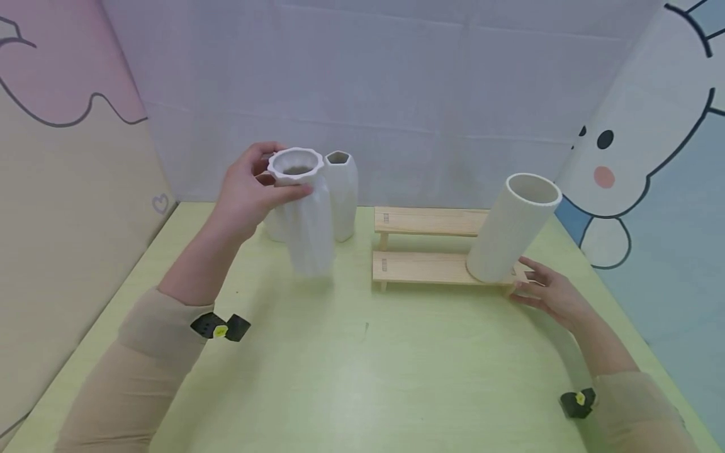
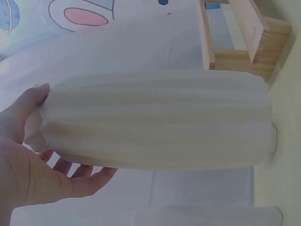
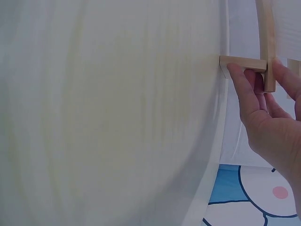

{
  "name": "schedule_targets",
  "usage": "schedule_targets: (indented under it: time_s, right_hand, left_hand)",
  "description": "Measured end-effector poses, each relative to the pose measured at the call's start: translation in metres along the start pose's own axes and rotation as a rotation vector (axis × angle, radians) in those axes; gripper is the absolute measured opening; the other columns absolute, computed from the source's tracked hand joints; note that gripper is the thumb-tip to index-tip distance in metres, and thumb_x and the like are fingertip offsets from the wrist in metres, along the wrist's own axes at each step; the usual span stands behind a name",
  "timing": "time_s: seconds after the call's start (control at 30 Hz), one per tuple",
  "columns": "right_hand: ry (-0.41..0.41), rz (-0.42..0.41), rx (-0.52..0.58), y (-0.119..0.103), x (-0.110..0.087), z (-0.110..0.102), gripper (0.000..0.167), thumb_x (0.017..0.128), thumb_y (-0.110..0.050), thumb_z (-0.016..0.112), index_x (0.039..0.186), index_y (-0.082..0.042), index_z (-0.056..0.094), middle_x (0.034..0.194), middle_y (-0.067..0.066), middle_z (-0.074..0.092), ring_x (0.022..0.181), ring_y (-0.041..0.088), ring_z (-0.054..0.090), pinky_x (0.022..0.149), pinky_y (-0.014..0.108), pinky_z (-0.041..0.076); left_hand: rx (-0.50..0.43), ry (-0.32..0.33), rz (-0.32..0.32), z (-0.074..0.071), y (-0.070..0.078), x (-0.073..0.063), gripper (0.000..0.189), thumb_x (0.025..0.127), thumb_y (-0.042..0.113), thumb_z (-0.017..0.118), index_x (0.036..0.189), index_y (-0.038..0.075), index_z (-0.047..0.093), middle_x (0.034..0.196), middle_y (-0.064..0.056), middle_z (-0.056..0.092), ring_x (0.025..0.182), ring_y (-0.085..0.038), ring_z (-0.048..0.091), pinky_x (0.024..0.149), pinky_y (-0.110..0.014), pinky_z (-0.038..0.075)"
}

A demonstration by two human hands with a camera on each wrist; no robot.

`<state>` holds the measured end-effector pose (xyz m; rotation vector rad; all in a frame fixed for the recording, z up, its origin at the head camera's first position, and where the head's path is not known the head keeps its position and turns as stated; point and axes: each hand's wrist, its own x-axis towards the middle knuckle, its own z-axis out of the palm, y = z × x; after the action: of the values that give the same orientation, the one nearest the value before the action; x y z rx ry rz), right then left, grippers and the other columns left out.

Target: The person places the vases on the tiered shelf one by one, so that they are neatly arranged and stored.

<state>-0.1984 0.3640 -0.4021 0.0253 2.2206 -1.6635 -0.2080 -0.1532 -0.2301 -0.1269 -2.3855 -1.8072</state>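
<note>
My left hand (image 1: 249, 189) grips a white ribbed vase (image 1: 310, 233) by its neck, just under the scalloped rim. The thumb lies on one side and the fingers on the other in the left wrist view. This vase is upright with its base close to the table; whether it touches cannot be told. At the right, my right hand (image 1: 557, 299) holds the end of a two-step wooden stand (image 1: 419, 267), thumb at the board and fingers by the leg (image 3: 244, 63). A tall white cylindrical vase (image 1: 510, 233) stands on the lower step's right end.
A white vase with an angular mouth (image 1: 342, 201) stands behind the held one. Another white vase (image 1: 274, 226) is mostly hidden behind it. A pale cloth wall (image 1: 368, 94) closes the back of the light green table (image 1: 351, 377), with cartoon-printed panels at both sides.
</note>
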Motion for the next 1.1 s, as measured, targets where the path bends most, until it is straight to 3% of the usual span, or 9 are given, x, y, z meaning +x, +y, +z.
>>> schedule_targets:
  time_s: [0.47,0.77,1.1]
  right_hand:
    - [0.006,-0.006,-0.019,-0.001,0.000,0.003,0.082,0.095,-0.024,0.057,0.152,-0.010,0.000,0.150,0.030,0.011,0.098,-0.001,0.056,0.091,0.031,0.050]
    - [0.011,0.005,-0.034,-0.001,0.002,0.004,0.085,0.093,-0.026,0.060,0.152,-0.011,0.001,0.151,0.030,0.008,0.098,0.000,0.055,0.092,0.034,0.049]
    - [0.009,0.004,-0.032,-0.003,0.002,0.005,0.085,0.093,-0.026,0.060,0.152,-0.011,0.001,0.151,0.030,0.008,0.098,-0.002,0.054,0.092,0.034,0.049]
  left_hand:
    - [-0.113,-0.094,0.028,0.029,0.026,0.002,0.066,0.071,0.011,0.083,0.126,0.020,0.049,0.121,-0.001,0.053,0.105,-0.020,0.055,0.089,-0.037,0.050]
    - [-0.191,-0.146,0.071,0.051,0.032,0.006,0.062,0.069,0.006,0.083,0.121,0.020,0.052,0.116,-0.002,0.057,0.102,-0.021,0.057,0.088,-0.038,0.049]
    - [-0.174,-0.187,0.122,0.076,0.031,0.013,0.059,0.069,0.011,0.084,0.117,0.022,0.054,0.111,-0.001,0.059,0.094,-0.021,0.057,0.079,-0.033,0.049]
